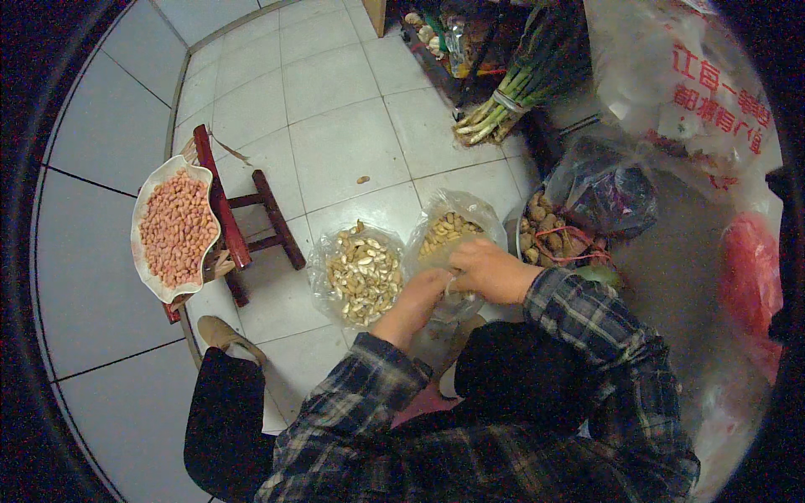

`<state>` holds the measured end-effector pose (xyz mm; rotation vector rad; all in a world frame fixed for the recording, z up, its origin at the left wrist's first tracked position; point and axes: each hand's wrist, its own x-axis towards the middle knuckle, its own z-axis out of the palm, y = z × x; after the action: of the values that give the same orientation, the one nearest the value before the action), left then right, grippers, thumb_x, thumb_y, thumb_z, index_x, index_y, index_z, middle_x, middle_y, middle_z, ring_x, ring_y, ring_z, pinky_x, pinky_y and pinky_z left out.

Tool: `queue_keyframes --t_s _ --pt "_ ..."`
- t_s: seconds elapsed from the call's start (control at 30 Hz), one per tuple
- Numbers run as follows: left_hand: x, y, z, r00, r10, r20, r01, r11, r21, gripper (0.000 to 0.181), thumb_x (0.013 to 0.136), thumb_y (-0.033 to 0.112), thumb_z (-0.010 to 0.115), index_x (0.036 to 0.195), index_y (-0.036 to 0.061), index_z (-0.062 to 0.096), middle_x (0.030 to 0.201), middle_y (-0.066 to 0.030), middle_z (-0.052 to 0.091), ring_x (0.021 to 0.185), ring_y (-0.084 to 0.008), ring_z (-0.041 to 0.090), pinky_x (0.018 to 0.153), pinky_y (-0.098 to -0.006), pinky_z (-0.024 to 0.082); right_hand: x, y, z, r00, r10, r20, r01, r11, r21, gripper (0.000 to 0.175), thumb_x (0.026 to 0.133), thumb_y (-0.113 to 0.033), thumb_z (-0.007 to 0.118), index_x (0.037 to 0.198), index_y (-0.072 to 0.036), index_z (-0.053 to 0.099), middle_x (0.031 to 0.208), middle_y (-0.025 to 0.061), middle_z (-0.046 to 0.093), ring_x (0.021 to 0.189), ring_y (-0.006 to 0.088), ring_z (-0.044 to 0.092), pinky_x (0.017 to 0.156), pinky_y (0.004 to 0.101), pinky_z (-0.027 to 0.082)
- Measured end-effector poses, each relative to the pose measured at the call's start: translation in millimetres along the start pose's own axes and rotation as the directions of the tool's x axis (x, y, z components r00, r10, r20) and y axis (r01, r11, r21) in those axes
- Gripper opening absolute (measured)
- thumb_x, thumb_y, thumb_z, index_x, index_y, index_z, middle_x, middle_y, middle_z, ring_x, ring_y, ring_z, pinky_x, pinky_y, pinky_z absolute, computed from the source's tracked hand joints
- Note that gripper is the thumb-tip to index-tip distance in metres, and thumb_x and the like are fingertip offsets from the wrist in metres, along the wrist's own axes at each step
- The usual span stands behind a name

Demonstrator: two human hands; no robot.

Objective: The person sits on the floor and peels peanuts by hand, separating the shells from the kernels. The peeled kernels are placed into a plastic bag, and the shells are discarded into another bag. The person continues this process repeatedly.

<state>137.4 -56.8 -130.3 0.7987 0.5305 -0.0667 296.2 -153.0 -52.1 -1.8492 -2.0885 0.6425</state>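
My left hand (422, 300) and my right hand (489, 269) meet at the near edge of a clear plastic bag of unshelled peanuts (448, 229). Their fingertips are close together and blurred, so what they pinch cannot be told. Just left of the bag, a second clear plastic bag holds empty peanut shells (363, 276). Farther left, a white wavy-edged dish (142, 251) full of shelled pink peanuts (177, 229) rests on a dark red wooden stool (220, 198).
A single peanut (363, 180) lies on the tiled floor. Beyond are a tied bundle of green onions (503, 104) and garlic bulbs (430, 39). To the right stand a container of brown root vegetables (546, 229), a dark plastic bag (607, 188) and large plastic bags (666, 94).
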Motion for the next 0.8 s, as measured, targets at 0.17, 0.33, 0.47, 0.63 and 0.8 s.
queue_keyframes --t_s 0.17,0.33,0.47,0.63,0.8 --pt "9.8 -37.3 -54.3 0.907 -0.024 -0.420 0.137 0.961 0.239 0.026 0.089 0.023 0.055 0.089 -0.0016 0.063 0.079 -0.0081 0.064 0.069 -0.0157 0.058 0.060 -0.0310 0.046 -14.1 51.5 -10.2 0.873 0.474 0.115 -0.422 0.852 -0.309 0.032 0.077 -0.025 0.064 0.103 -0.006 0.064 0.098 0.0164 0.061 0.101 0.0359 0.054 0.085 0.0468 0.045" --pt "21.5 -96.9 -88.6 0.813 0.034 -0.582 0.192 0.927 0.323 0.026 0.085 0.024 0.061 0.081 -0.0014 0.060 0.069 -0.0093 0.062 0.060 -0.0163 0.056 0.052 -0.0334 0.043 -16.6 78.7 -4.0 0.895 0.446 0.015 -0.446 0.892 0.070 0.024 0.076 -0.009 0.063 0.100 -0.004 0.062 0.092 0.0160 0.058 0.093 0.0353 0.055 0.081 0.0400 0.045" --pt "18.2 -114.0 -99.1 0.817 -0.029 -0.576 0.261 0.909 0.325 0.025 0.085 0.026 0.062 0.085 0.0010 0.059 0.070 -0.0047 0.059 0.061 -0.0147 0.053 0.053 -0.0336 0.043 5.4 91.1 14.0 0.776 0.625 0.083 -0.630 0.773 0.076 0.030 0.077 -0.007 0.056 0.107 -0.005 0.062 0.102 0.0197 0.061 0.094 0.0364 0.060 0.082 0.0426 0.048" --pt "2.1 -116.1 -93.2 0.928 -0.214 -0.306 0.198 0.977 -0.082 0.024 0.089 0.024 0.059 0.099 0.0023 0.059 0.088 -0.0034 0.062 0.080 -0.0141 0.057 0.068 -0.0296 0.046 12.0 97.6 44.1 0.476 0.793 0.379 -0.694 0.604 -0.392 0.030 0.081 -0.014 0.051 0.105 -0.005 0.065 0.104 0.0199 0.065 0.097 0.0368 0.063 0.079 0.0462 0.052" --pt "1.7 -110.8 -81.9 0.954 -0.227 -0.193 0.179 0.955 -0.238 0.025 0.094 0.021 0.049 0.106 0.0015 0.060 0.100 -0.0084 0.064 0.088 -0.0196 0.060 0.078 -0.0319 0.048 -3.4 101.0 71.2 0.493 0.750 0.441 -0.673 0.650 -0.354 0.030 0.081 -0.018 0.052 0.103 -0.004 0.066 0.108 0.0174 0.065 0.098 0.0349 0.063 0.082 0.0459 0.052"
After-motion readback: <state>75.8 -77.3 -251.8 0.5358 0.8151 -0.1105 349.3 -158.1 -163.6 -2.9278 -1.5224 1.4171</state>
